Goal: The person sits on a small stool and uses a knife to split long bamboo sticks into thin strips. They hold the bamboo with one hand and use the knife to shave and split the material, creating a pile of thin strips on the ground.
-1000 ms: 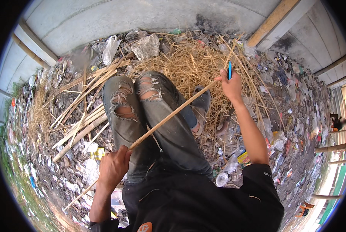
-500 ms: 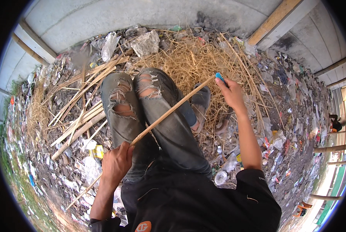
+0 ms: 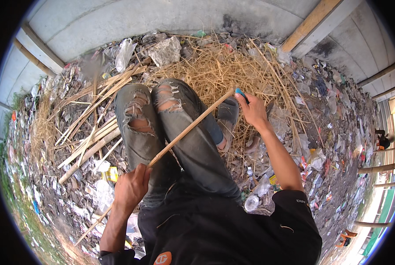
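Observation:
A long, thin bamboo stick [image 3: 193, 125] slants across my lap, its far end up to the right. My left hand [image 3: 132, 185] is closed round it beside my left thigh, and its thinner tail runs on behind my wrist to the lower left. Near the far end, my right hand [image 3: 253, 110] is closed on a small blue-handled tool [image 3: 240, 92], held against or very near the stick. My fingers cover most of the tool, so its blade or edge cannot be made out. Both ripped jeans knees [image 3: 137, 112] are bent beneath the stick.
A heap of straw-like bamboo shavings [image 3: 215, 66] lies ahead of my feet. Several split bamboo strips [image 3: 96, 132] are stacked left of my knees. Plastic litter [image 3: 102, 192] covers the ground around me. A grey concrete wall [image 3: 171, 15] with a wooden post [image 3: 310, 26] stands ahead.
My right hand and the blue-handled tool have moved left and slightly nearer. The stick's far end has shifted down to the left, with my left hand moving slightly along with it.

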A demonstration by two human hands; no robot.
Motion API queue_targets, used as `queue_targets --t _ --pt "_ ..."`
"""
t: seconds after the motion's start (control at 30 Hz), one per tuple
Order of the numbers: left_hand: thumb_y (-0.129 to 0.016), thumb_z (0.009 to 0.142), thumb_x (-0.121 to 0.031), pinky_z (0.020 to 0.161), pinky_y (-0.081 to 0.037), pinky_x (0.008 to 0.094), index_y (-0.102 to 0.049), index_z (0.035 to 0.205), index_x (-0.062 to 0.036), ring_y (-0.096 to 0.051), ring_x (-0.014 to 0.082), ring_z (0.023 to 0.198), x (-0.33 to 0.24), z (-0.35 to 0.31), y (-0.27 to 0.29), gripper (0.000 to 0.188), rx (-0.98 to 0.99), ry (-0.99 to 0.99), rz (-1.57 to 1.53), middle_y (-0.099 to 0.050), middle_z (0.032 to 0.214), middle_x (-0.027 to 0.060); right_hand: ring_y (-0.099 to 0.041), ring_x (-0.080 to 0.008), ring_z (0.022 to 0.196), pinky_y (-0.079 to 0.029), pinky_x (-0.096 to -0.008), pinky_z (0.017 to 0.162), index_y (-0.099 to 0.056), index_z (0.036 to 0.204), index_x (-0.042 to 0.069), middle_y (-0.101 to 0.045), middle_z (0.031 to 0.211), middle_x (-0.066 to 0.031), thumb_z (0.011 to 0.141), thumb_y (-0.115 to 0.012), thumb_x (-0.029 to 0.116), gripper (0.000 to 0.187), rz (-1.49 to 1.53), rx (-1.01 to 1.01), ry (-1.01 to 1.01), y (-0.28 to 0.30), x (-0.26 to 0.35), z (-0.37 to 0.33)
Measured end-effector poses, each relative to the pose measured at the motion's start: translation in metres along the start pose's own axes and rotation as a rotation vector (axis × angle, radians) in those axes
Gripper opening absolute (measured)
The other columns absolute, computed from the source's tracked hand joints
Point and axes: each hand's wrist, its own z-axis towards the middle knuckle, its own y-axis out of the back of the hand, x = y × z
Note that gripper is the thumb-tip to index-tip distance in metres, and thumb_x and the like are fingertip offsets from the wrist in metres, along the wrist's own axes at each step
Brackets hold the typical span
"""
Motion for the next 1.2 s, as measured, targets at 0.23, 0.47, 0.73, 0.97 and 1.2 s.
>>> queue_targets --t 0.23,0.47,0.73,0.97,1.2 --pt "-0.063 0.102 -0.026 0.049 -0.048 0.0537 -0.054 0.092 -0.0072 -0.062 0.0432 0.055 0.004 0.003 0.005 0.023 0.017 0.001 0.027 -0.062 0.06 0.0182 -0.063 -0.0407 0.059 -0.046 -0.0479 0.055 -0.068 0.088 0.005 -0.06 0.06 -0.0183 0.102 -0.053 0.06 0.059 -0.048 -0.092 0.049 -0.01 -0.007 -0.009" --pt "-0.063 0.101 -0.025 0.05 -0.049 0.0536 -0.055 0.091 -0.0064 -0.063 0.0438 0.055 0.008 0.009 0.011 0.023 0.016 0.0 -0.004 -0.062 0.06 0.0195 -0.058 -0.0359 0.054 -0.043 -0.0449 0.053 -0.065 0.083 0.006 -0.057 0.058 -0.0151 0.101 -0.059 0.056 0.054 -0.04 -0.189 0.055 0.015 -0.018 0.0" --pt "-0.063 0.101 -0.023 0.05 -0.048 0.0537 -0.056 0.09 -0.0056 -0.063 0.0441 0.055 0.009 0.009 0.007 0.022 0.027 0.015 -0.019 -0.061 0.059 0.0202 -0.059 -0.0414 0.06 -0.045 -0.0472 0.058 -0.063 0.084 0.001 -0.06 0.064 -0.0192 0.104 -0.055 0.053 0.056 0.028 0.017 0.08 -0.004 0.005 -0.026" --pt "-0.061 0.102 -0.018 0.051 -0.046 0.051 -0.057 0.083 -0.0032 -0.062 0.0444 0.056 0.048 -0.04 0.02 0.024 0.088 0.117 -0.134 -0.058 0.059 0.021 -0.055 -0.0321 0.056 -0.041 -0.0441 0.058 -0.065 0.082 -0.002 -0.06 0.063 -0.0171 0.105 -0.056 0.047 0.054 -0.026 -0.393 -0.231 0.065 -0.121 0.014" --pt "-0.062 0.102 -0.021 0.051 -0.046 0.0541 -0.057 0.09 -0.0065 -0.061 0.045 0.055 0.031 -0.016 -0.006 0.02 0.0 0.037 -0.076 -0.06 0.059 0.0199 -0.061 -0.0359 0.056 -0.047 -0.0456 0.057 -0.066 0.082 0.0 -0.059 0.058 -0.0165 0.105 -0.053 0.052 0.058 0.061 0.107 0.129 0.006 0.05 -0.051"
